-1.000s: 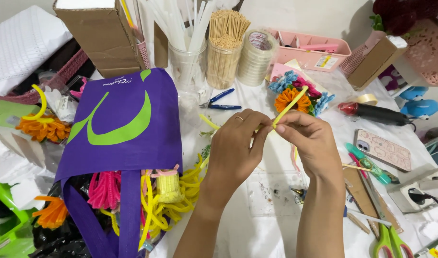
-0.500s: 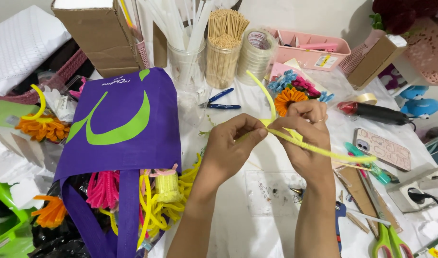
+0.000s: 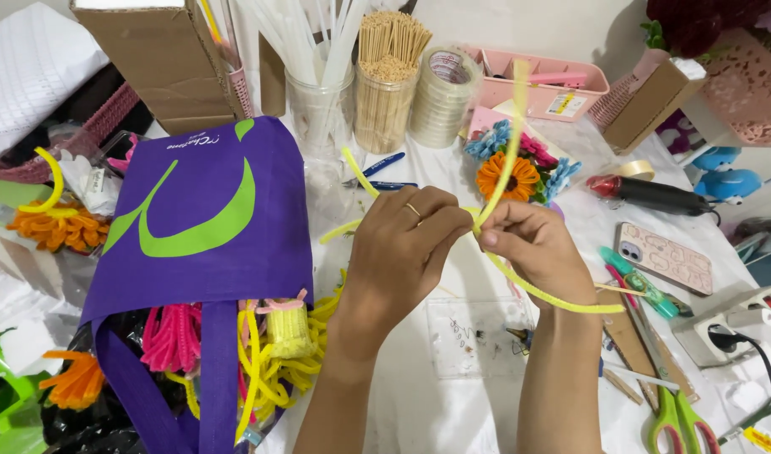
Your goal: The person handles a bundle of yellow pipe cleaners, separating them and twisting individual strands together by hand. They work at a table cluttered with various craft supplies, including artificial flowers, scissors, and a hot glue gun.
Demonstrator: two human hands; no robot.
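Two hands — left hand point(image 3: 400, 252), right hand point(image 3: 533, 248) — pinching yellow pipe cleaners point(image 3: 507, 160)

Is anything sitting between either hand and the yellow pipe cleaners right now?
Nothing visible does. The left hand and right hand both pinch the yellow pipe cleaners directly where the stems cross. The strands rise free above the flower bunch behind, and one loops down past the right wrist without touching the phone.
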